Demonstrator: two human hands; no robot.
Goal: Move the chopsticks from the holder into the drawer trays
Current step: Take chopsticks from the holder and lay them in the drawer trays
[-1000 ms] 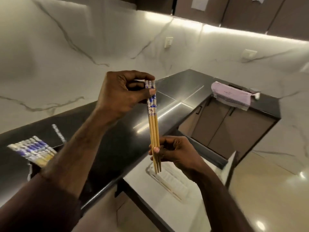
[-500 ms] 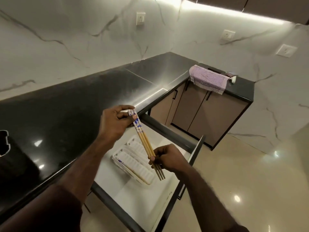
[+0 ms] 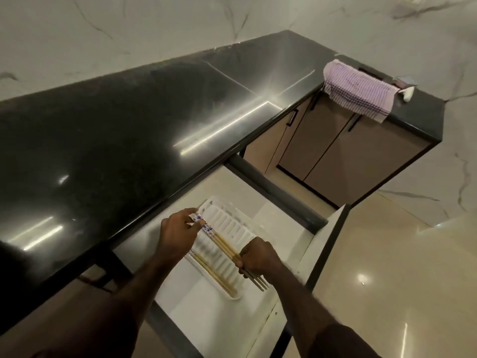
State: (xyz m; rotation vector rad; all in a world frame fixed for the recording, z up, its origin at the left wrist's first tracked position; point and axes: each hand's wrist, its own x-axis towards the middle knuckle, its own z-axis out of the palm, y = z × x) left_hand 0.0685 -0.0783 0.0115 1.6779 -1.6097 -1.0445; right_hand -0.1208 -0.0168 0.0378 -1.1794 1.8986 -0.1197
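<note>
While the left hand (image 3: 178, 237) pinches the chopsticks (image 3: 222, 242) at ten o'clock and the right hand (image 3: 259, 258) grips them at four above the white tray (image 3: 233, 223), uneven release could scatter them outside its slots.

hidden and cut-off parts over the open drawer

the left hand (image 3: 178, 235) covers the patterned tops of the chopsticks (image 3: 224, 245); the right hand (image 3: 258, 258) hides their lower shafts. both forearms run off the bottom edge. the white tray (image 3: 232, 223) lies partly behind hands and sticks, its near slots blurred.
</note>
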